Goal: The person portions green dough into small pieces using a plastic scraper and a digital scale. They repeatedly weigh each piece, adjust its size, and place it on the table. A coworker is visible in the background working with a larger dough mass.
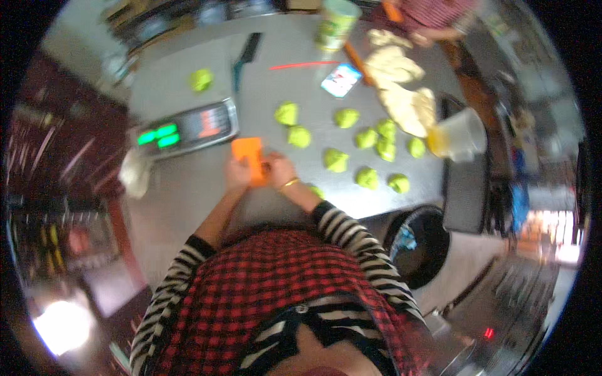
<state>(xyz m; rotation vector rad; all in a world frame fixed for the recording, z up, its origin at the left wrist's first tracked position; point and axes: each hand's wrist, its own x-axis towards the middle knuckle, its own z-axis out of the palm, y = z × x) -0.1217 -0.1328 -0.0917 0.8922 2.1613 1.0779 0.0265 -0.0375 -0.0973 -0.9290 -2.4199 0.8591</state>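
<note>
My left hand (239, 173) grips an orange, flat, rectangular object (249, 160) low over the metal table (188, 188). At its right side is my right hand (280, 169), with bent fingers close to its edge; blur hides whether they hold it. Several yellow-green lumps, perhaps dough, lie on the table to the right, one of them (336, 160) not far from my right hand. Just beyond my left hand stands a digital scale (188, 129) with lit green digits. Another green lump (201, 80) sits behind the scale.
Pale dough (395, 70) lies at the back right, near a co-worker's arm (439, 34). A tall container (337, 26), a printed packet (342, 80), a dark-handled tool (244, 56) and a translucent cup (458, 136) are about. A black bin (418, 246) stands below the table's right edge.
</note>
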